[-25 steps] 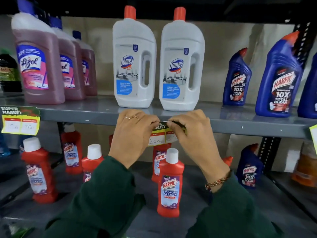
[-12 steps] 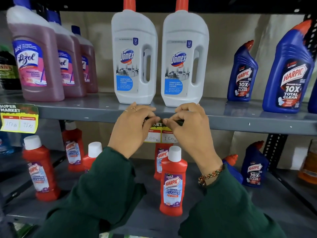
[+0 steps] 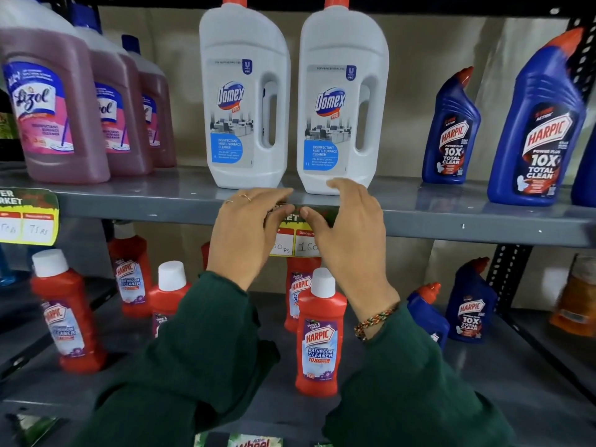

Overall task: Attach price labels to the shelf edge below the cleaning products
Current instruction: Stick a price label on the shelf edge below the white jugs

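Pinning the price label by thumbs, left hand and right hand spread loose fingers; its covered top, perhaps unstuck, may peel.

We find bare shelf edge on both sides of the price label, clear rightward; leftward a second label ends it. Two Domex bottles stand close above, red Harpic bottles crowd the gap below
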The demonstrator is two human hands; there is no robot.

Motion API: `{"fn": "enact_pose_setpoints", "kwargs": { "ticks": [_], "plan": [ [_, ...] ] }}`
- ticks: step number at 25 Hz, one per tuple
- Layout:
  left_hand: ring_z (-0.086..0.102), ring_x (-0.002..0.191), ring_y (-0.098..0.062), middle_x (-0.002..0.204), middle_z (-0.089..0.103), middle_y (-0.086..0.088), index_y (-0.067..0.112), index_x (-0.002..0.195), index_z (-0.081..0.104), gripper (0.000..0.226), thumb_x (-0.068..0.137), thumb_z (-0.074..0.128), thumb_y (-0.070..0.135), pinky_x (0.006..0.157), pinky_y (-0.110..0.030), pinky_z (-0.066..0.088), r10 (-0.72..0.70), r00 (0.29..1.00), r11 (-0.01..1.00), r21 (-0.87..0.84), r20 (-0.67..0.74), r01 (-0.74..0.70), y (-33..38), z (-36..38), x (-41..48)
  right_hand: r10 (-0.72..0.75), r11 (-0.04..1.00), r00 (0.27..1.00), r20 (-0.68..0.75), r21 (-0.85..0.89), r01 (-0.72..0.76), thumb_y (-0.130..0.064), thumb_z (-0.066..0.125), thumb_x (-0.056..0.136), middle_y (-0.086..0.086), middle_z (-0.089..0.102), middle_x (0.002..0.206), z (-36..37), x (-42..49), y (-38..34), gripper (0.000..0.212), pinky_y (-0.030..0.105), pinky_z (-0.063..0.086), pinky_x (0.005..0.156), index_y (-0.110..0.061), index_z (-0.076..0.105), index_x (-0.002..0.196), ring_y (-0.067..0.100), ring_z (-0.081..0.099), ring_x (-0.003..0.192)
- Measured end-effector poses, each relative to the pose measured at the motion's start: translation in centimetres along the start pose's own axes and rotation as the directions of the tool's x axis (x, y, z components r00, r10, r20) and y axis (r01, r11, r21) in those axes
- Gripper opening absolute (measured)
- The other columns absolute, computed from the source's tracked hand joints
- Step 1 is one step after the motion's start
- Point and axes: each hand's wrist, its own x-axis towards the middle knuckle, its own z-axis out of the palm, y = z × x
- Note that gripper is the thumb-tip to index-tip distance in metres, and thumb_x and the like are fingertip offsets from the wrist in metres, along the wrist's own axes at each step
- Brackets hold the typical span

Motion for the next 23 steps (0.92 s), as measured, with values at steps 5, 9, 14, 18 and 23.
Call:
{"fn": "enact_pose_setpoints", "kwargs": {
  "ticks": [5, 9, 14, 18, 23],
  "plan": [
    [0.057, 0.108, -0.027, 0.11, 0.069, -0.01, 0.009, 0.109, 0.064, 0.032, 0.094, 0.039, 0.024, 0.095, -0.045, 0.039, 0.077, 0.996, 0.991, 0.109, 0.049, -0.082, -0.7, 0.8, -0.6, -0.145, 0.948, 0.989, -0.006, -0.286, 0.137, -0.04, 0.05, 0.086, 0.008, 0.071, 0.104, 0.6, -0.3, 0.5, 0.034, 0.043, 0.038, 0.1, -0.013, 0.063, 0.101, 0.029, 0.058, 0.106],
    [0.062, 0.099, -0.026, 0.103, 0.071, -0.01, 0.008, 0.104, 0.067, 0.026, 0.093, 0.047, 0.02, 0.093, -0.044, 0.042, 0.122, 0.991, 0.99, 0.075, -0.048, -0.118, -0.9, 1.2, -0.8, -0.125, 0.948, 0.99, -0.059, -0.301, 0.102, -0.041, 0.053, 0.083, 0.007, 0.073, 0.085, 0.6, -0.2, 0.3, 0.029, 0.042, 0.045, 0.09, -0.014, 0.064, 0.085, 0.027, 0.063, 0.088],
    [0.064, 0.093, -0.027, 0.097, 0.073, -0.011, 0.008, 0.099, 0.069, 0.021, 0.09, 0.053, 0.017, 0.088, -0.042, 0.042, 0.131, 0.989, 0.99, 0.07, -0.073, -0.126, -1.3, 1.3, -0.5, -0.059, 0.97, 0.998, 0.013, -0.234, 0.06, -0.039, 0.049, 0.084, 0.006, 0.072, 0.077, 0.4, 0.5, 0.1, 0.029, 0.041, 0.048, 0.083, -0.016, 0.067, 0.081, 0.025, 0.063, 0.079],
    [0.065, 0.089, -0.026, 0.094, 0.074, -0.01, 0.008, 0.096, 0.069, 0.017, 0.087, 0.055, 0.012, 0.084, -0.036, 0.035, 0.141, 0.989, 0.987, 0.088, -0.055, -0.136, -1.1, 1.2, -0.2, -0.044, 0.974, 0.998, 0.051, -0.221, 0.055, -0.025, 0.05, 0.088, 0.012, 0.073, 0.079, -0.4, 0.8, 0.5, 0.021, 0.044, 0.051, 0.075, -0.016, 0.068, 0.085, 0.029, 0.062, 0.075],
    [0.064, 0.085, -0.03, 0.092, 0.073, -0.011, 0.01, 0.097, 0.066, 0.032, 0.081, 0.039, 0.016, 0.076, -0.033, 0.03, 0.149, 0.988, 0.983, 0.1, 0.029, -0.152, -1.5, 0.3, 0.1, -0.085, 0.96, 0.99, 0.112, -0.257, 0.112, -0.015, 0.052, 0.088, 0.014, 0.072, 0.095, -0.8, 0.7, 0.8, 0.017, 0.045, 0.052, 0.08, -0.013, 0.063, 0.101, 0.031, 0.062, 0.088]
  ]
}}
